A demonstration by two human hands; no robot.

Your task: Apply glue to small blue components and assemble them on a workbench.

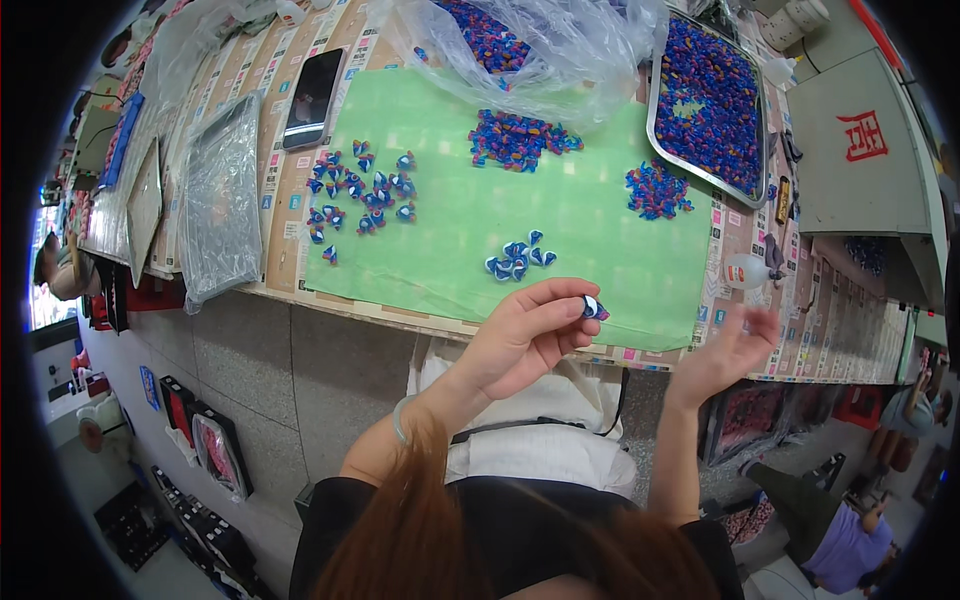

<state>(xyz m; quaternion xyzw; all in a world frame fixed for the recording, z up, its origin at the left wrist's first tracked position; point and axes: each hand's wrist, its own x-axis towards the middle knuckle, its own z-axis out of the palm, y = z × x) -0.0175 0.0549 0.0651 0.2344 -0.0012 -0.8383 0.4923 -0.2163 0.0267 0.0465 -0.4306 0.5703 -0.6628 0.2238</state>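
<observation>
Right hand (728, 345) blurred, raised off the near edge of the worktop (290, 190), fingers loosely spread, nothing seen in it. Left hand (525, 330) sharper, thumb and forefinger pinched on one small piece (594, 308), held just above the near edge of the green mat (590, 215). Piece too tiny for detail: blue and white, with a darker tip, part of it covered by the fingertips. Lower view filled with reddish-brown hair (420, 545), hiding most of the forearms.

Small cluster (516, 256) of the same blue-and-white pieces near the mat's near edge, just beyond the pinched one. Scattered group (358, 192) toward the mat's left edge, pieces apart from one another, cone-like, with red and blue marks. Two denser heaps, one (518, 138) at the far edge and one (657, 190) toward the right edge. Clear crinkled plastic bag (540, 45) at the far edge, more pieces dimly seen inside. Shiny metal tray (655, 95) at the far right corner, packed full, partly cut off at the top. Dark phone (313, 97) beyond the mat's far left corner. Glossy plastic sleeve (218, 195) at the worktop's left edge, contents unclear.
</observation>
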